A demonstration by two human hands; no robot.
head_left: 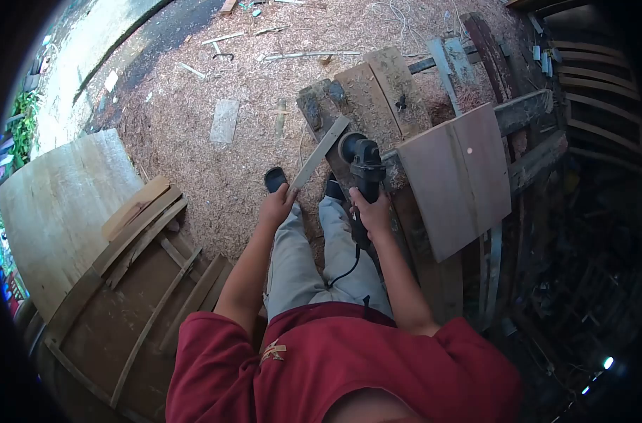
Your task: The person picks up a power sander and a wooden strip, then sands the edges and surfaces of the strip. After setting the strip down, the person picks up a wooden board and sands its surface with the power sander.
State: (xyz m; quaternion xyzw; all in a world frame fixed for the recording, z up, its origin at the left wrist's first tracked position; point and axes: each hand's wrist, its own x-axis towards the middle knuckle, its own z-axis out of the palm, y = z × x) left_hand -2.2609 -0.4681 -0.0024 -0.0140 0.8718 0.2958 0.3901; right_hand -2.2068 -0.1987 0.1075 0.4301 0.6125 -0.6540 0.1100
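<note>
My left hand (277, 204) is closed round the near end of a flat wooden strip (321, 154), which slants up and to the right. In my right hand (371, 211) is a dark angle grinder (367, 161), gripped by its body, its round disc facing the strip from the right. The strip's far end overlaps a worn bench plank (321, 109) in this view. From the grinder a black cord (349, 271) runs back across my lap.
To the right lies a broad wooden panel (458, 180) on the bench frame. Boards (367, 92) stretch beyond the grinder. On the left are a plywood sheet (70, 201) and a curved wooden frame (130, 303). Shavings (180, 134) cover the ground, with scattered sticks (310, 54).
</note>
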